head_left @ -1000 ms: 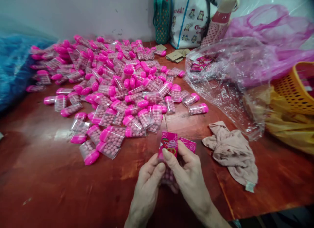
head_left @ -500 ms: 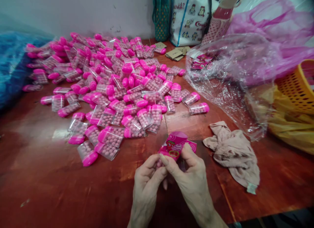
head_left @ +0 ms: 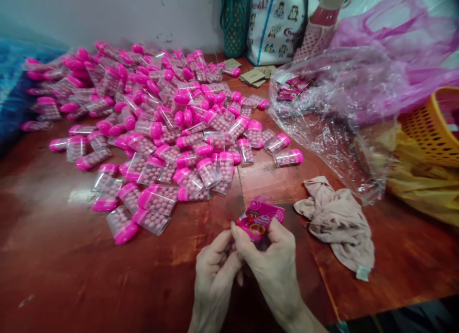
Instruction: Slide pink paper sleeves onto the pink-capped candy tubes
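Observation:
My left hand [head_left: 215, 271] is closed around a small clear container of pink candy balls [head_left: 233, 247], mostly hidden by the fingers. My right hand [head_left: 272, 266] pinches a bright pink printed label [head_left: 258, 219] with a strawberry cartoon, and its thumb meets the left fingertips at the label's lower left edge. Both hands meet just above the table's near part. Beyond them lies a big heap of clear candy containers [head_left: 154, 199] with pink caps, filled with pink balls.
A crumpled beige cloth [head_left: 339, 223] lies right of my hands. Behind it are a clear plastic bag [head_left: 322, 127] with pink labels inside, a yellow basket [head_left: 430, 127] and a pink bag [head_left: 405, 32]. Cardboard pieces [head_left: 253, 77] and a white printed bag [head_left: 276, 27] stand farther back.
The pink label has turned in my fingers, its printed face now showing flatter and wider. Both hands stay together in nearly the same place; the view has shifted slightly.

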### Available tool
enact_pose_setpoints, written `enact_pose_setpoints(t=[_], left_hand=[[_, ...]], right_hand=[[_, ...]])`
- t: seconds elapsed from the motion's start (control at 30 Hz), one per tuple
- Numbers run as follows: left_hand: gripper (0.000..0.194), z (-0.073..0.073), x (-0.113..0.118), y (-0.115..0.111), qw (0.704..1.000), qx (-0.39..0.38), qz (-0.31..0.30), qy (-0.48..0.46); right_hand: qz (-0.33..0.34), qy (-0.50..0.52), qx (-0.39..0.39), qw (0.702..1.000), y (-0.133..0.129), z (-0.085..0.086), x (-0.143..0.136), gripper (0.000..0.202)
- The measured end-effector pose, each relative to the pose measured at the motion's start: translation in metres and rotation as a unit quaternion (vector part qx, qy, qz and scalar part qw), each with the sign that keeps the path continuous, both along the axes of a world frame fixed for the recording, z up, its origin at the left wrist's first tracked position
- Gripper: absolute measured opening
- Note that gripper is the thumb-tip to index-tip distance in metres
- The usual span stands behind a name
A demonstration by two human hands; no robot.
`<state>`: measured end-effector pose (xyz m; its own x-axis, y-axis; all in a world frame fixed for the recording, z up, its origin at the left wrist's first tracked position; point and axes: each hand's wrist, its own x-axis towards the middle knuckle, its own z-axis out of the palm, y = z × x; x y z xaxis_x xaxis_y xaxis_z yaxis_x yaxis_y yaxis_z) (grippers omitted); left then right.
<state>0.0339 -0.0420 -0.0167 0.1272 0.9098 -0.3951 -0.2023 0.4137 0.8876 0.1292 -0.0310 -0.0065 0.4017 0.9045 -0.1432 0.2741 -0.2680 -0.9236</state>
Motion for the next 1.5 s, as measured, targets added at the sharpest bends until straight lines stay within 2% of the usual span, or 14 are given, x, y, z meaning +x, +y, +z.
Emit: enact_pose_setpoints(t=[0.07, 0.13, 0.23, 0.33, 0.43, 0.6, 0.8, 0.93, 1.0, 1.07, 1.2, 1.3, 1.37, 1.5], left_hand=[[0.017, 0.0, 0.0, 0.001, 0.999, -0.013, -0.004, -0.041], [0.014, 0.0, -0.001, 0.002, 0.996, -0.027, -0.027, -0.081], [0.016, -0.001, -0.004, 0.003, 0.988, -0.042, -0.06, -0.136], [0.015, -0.002, -0.005, 0.002, 0.988, -0.049, -0.05, -0.138], [0.012, -0.004, -0.003, -0.001, 0.994, -0.041, -0.007, -0.096], [0.007, -0.001, 0.0, 0.0, 0.996, -0.008, 0.065, -0.061], [0.018, 0.01, -0.013, 0.006, 1.0, 0.006, -0.015, 0.007], [0.024, 0.015, -0.02, 0.007, 0.994, 0.054, 0.072, 0.062], [0.029, 0.018, -0.015, 0.01, 0.996, 0.034, 0.085, 0.022], [0.026, 0.021, -0.007, 0.013, 0.995, -0.011, 0.097, -0.035], [0.023, 0.024, 0.007, 0.022, 0.985, -0.038, 0.129, -0.106], [0.022, 0.024, 0.01, 0.023, 0.982, -0.034, 0.126, -0.133], [0.018, 0.025, 0.013, 0.021, 0.98, -0.044, 0.128, -0.144], [0.015, 0.028, 0.019, 0.012, 0.974, -0.065, 0.117, -0.183]], right_hand=[[0.006, 0.017, 0.002, 1.0, -0.002, -0.001, 0.002, 0.023], [0.026, 0.092, -0.005, 0.995, -0.003, 0.003, 0.006, 0.023], [0.075, 0.249, -0.02, 0.965, -0.002, 0.01, 0.013, 0.022], [0.069, 0.306, -0.029, 0.949, -0.003, 0.011, 0.011, 0.021], [0.045, 0.254, -0.032, 0.966, -0.007, 0.003, -0.001, 0.017], [0.049, 0.113, 0.004, 0.992, -0.013, -0.005, -0.017, 0.009], [0.091, 0.132, 0.034, 0.986, -0.009, 0.011, 0.004, 0.018], [0.139, 0.171, 0.003, 0.975, -0.016, 0.014, 0.02, 0.024], [0.155, 0.164, -0.011, 0.974, -0.021, 0.012, 0.021, 0.028], [0.17, 0.139, -0.023, 0.975, -0.025, 0.012, 0.02, 0.034], [0.209, 0.108, -0.013, 0.972, -0.03, 0.009, 0.017, 0.021], [0.181, 0.062, 0.03, 0.981, -0.035, 0.004, 0.014, 0.022], [0.168, 0.034, 0.07, 0.983, -0.038, 0.002, 0.011, 0.03], [0.158, 0.039, 0.111, 0.98, -0.04, 0.004, 0.011, 0.036]])
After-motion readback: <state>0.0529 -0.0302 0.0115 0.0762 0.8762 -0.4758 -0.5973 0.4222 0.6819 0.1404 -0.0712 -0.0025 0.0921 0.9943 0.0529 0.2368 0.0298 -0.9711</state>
